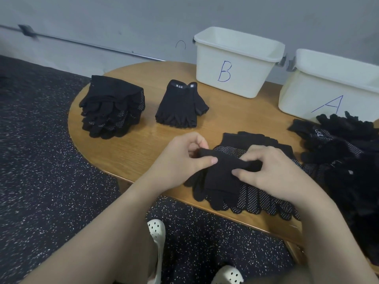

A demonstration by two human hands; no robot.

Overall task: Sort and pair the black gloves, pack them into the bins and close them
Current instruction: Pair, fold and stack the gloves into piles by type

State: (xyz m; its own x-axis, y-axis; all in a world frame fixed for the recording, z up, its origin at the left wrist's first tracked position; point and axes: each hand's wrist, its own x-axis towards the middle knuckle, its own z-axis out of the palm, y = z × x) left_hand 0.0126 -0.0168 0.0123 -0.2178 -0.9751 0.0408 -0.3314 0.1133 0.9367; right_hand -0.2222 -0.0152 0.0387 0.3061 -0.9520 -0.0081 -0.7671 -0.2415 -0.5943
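Observation:
A black glove [222,177] lies over a spread of dotted black gloves [260,198] near the table's front edge. My left hand [180,158] pinches the glove's cuff at its left end, and my right hand [272,171] pinches the same cuff at its right end. A neat stack of dotted gloves [111,107] stands at the far left. A small stack of fingerless gloves [180,105] marked 5.11 sits beside it. An unsorted heap of black gloves [344,152] fills the right side. White bin B [235,64] and white bin A [328,93] stand open at the back.
The round wooden table [131,144] stands against a grey wall, its front edge running just below the gloves. Speckled dark floor [41,160] lies to the left and beneath. White perforated shoes [156,229] show under the table edge. No bin lids are in view.

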